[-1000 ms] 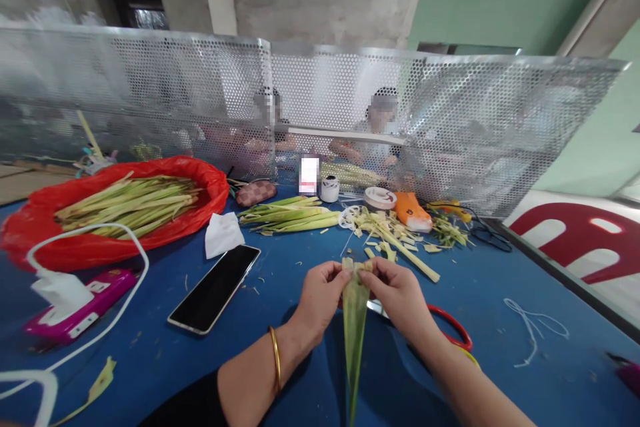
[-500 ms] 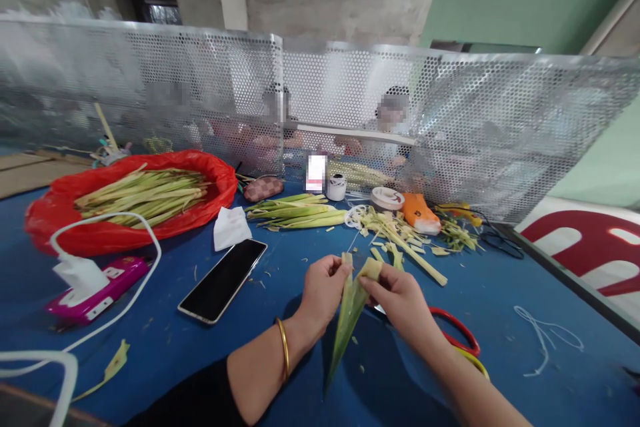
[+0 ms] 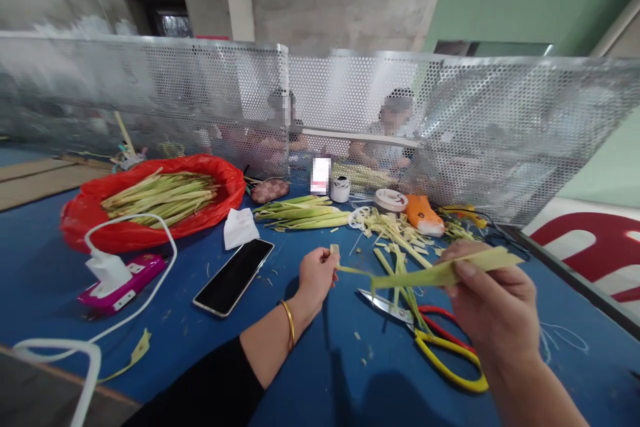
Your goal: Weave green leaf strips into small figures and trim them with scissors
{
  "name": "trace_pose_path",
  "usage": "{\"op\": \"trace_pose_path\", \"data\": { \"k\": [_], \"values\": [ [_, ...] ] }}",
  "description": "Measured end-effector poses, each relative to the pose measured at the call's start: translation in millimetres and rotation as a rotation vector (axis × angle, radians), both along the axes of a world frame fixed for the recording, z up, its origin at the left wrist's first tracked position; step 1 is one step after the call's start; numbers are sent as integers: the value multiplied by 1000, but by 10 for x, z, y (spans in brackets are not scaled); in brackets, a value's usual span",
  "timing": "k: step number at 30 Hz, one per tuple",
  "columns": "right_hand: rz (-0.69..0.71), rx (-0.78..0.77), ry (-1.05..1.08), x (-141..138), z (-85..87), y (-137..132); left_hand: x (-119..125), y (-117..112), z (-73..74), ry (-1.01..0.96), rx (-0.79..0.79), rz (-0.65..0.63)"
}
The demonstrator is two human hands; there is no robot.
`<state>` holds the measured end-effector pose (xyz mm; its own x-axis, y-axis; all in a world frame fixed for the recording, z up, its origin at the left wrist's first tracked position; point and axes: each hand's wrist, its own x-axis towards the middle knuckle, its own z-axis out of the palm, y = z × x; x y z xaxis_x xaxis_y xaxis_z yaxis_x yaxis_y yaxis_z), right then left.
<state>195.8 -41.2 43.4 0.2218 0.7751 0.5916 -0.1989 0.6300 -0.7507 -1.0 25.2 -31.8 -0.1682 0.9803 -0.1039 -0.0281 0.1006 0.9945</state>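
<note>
My right hand (image 3: 487, 303) is raised at the right, pinching a long pale-green leaf strip (image 3: 440, 272) that lies almost level. My left hand (image 3: 316, 274), with a gold bangle on the wrist, pinches a thin sliver (image 3: 345, 269) torn from that leaf; the sliver still joins the leaf's left tip. Below the leaf lie scissors (image 3: 430, 340) with red and yellow handles on the blue tabletop (image 3: 350, 373). Cut leaf scraps (image 3: 395, 233) lie just beyond my hands.
A phone (image 3: 234, 267), a white tissue (image 3: 240, 227), a pink power strip (image 3: 123, 276) with white charger and cable, and a red bag of green stalks (image 3: 155, 197) lie left. More stalks (image 3: 300, 211), a tape roll (image 3: 391, 200) and an orange tool (image 3: 423, 213) sit by the perforated metal screen (image 3: 350, 107); people work behind it.
My hands have pulled apart: the right has swung the leaf up and to the right, leaving a thin sliver in the left. The scissors are now uncovered.
</note>
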Motion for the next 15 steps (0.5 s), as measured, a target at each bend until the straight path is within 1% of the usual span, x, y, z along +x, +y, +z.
{"op": "trace_pose_path", "data": {
  "k": [2, 4, 7, 9, 11, 12, 15],
  "values": [
    [31, -2, 80, 56, 80, -25, -23, 22, -7, 2, 9, 22],
    [112, -24, 179, 119, 163, -52, -46, 42, -16, 2, 14, 41],
    [248, -48, 409, 226, 266, -85, -71, 65, -28, 2, 16, 58],
    [328, -44, 570, 288, 296, -80, -79, 73, -25, -2, 12, 58],
    [381, -48, 638, 326, 279, -37, -84, 74, -8, -15, -3, 41],
    [381, -62, 635, 334, 253, 0, -86, 72, 6, -24, -17, 25],
    [309, -169, 590, 326, 122, 158, -103, 67, 68, -49, -67, -15]
  ]
}}
